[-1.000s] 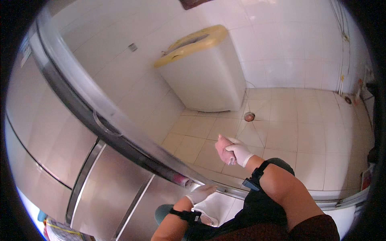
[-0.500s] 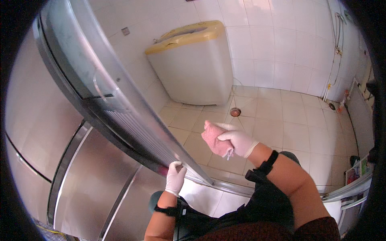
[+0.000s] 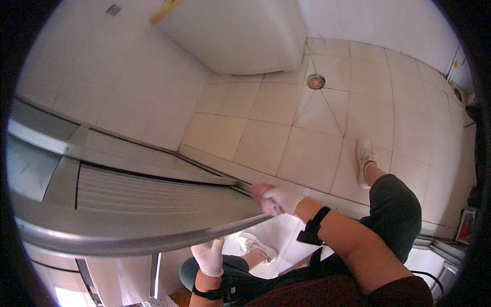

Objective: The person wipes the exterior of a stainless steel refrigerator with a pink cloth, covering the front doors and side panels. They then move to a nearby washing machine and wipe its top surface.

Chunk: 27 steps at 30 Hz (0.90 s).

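My right hand, in a white glove, is closed on a pink cloth at the edge of a metal-framed door panel with a ribbed section. My left hand, also gloved, grips the curved outer rail of the same door, its fingertips partly hidden by it. The door stretches across the left half of the view, just above the floor track where I stand astride with bent knees.
A white washing machine with yellow trim stands at the back by tiled walls. A round drain sits in the tiled floor. My white shoes are either side of the threshold. Steel cabinet panels are at lower left, pipes at right.
The view has tipped down and the door now lies across the left half. My right hand has moved down with the cloth onto the door's edge; my left hand has come onto the door.
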Each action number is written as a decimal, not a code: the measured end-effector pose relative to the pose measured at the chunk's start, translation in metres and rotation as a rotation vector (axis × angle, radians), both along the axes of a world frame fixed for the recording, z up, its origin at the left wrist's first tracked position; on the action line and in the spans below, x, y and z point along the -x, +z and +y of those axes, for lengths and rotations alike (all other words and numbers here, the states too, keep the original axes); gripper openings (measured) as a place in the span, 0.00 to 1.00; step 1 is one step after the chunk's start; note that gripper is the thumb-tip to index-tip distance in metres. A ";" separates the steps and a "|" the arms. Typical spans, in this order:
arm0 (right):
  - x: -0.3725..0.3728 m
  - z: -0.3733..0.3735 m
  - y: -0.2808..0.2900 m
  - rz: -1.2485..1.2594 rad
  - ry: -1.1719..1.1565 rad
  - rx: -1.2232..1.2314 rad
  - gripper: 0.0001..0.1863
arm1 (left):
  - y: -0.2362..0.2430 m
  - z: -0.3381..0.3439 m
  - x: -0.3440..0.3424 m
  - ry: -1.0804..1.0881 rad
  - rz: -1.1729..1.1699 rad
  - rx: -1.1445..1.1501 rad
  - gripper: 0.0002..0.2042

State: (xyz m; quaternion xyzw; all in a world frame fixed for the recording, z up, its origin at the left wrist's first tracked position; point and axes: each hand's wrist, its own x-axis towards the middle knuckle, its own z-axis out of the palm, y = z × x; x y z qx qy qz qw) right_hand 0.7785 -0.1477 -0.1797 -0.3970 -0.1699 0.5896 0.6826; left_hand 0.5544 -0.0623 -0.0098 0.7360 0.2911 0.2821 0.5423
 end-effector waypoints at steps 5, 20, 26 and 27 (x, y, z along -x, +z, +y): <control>0.038 0.012 0.132 -0.245 -0.098 -0.555 0.21 | -0.001 -0.004 -0.009 0.085 -0.023 -0.006 0.27; 0.027 0.015 -0.037 -0.210 0.185 0.016 0.22 | -0.016 0.018 -0.006 0.093 0.043 -0.224 0.31; 0.046 0.022 -0.076 -0.436 0.070 0.347 0.24 | -0.034 0.022 0.011 0.149 0.062 -0.248 0.33; 0.055 0.030 -0.067 -0.667 -0.161 0.260 0.25 | -0.036 0.023 0.014 0.157 0.057 -0.254 0.33</control>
